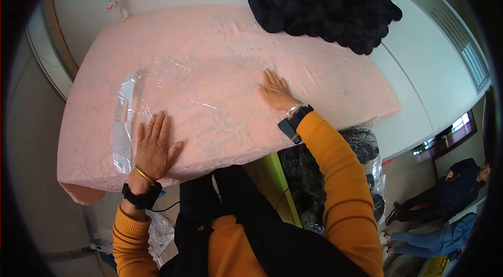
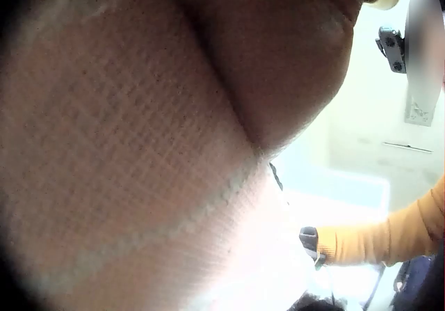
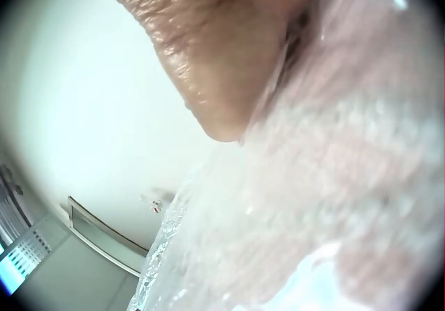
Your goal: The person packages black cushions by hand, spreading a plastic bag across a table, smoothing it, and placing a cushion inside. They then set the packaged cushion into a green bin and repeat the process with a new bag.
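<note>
No legible text, labels or numbers.

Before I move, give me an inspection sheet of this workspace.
Surface: pink patterned cover spread out, its near edge hanging over.
Job's things: clear plastic over the cover, wrinkled in places; shiny strip beside the left hand.
Clutter: pile of black items at the far right; bagged dark goods below the right arm.
Hands: left hand and right hand both flat, apart, holding nothing.
Cables: thin black cable near the left wrist.
Surroundings: two people at right, one in dark clothes, one in blue.
</note>
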The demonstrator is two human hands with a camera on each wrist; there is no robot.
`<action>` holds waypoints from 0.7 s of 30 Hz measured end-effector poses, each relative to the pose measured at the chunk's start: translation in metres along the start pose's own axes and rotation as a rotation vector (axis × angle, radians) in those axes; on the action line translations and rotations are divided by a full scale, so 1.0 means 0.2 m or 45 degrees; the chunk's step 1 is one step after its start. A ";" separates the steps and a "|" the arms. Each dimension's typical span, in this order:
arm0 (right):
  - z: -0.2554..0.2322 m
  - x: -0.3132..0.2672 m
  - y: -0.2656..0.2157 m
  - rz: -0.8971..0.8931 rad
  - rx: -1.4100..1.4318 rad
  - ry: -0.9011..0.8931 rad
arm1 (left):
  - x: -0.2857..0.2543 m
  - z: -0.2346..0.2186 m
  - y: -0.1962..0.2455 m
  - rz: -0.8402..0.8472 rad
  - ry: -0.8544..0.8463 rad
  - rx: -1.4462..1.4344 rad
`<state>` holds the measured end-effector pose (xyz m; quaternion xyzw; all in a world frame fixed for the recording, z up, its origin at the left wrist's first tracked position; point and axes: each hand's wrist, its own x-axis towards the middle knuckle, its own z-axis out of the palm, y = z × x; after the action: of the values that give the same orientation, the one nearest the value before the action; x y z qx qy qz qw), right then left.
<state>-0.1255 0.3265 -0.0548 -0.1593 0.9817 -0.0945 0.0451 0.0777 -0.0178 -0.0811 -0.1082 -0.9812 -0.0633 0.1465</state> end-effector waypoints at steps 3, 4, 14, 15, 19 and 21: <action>-0.04 -0.01 0.08 0.043 -0.009 0.013 | -0.01 -0.05 -0.03 0.008 0.010 -0.023; -0.08 -0.01 0.05 0.074 -0.012 0.013 | -0.03 -0.07 -0.08 -0.007 -0.003 -0.320; -0.20 0.03 -0.50 -0.590 -0.189 0.116 | 0.15 -0.77 0.01 0.365 -0.171 -0.372; -0.13 0.07 -0.59 -0.647 -0.112 0.144 | 0.23 -0.76 0.03 0.373 -0.206 -0.334; 0.09 0.17 -0.82 -0.712 0.082 0.180 | 0.62 -0.38 -0.04 0.289 -0.284 0.041; 0.18 0.23 -0.84 -0.687 0.113 0.100 | 0.76 -0.18 -0.11 0.256 -0.269 0.167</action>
<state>-0.1140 0.1481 -0.0587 -0.4092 0.8996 -0.1522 -0.0129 -0.0597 -0.0146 -0.0039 -0.2022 -0.9774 0.0275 0.0549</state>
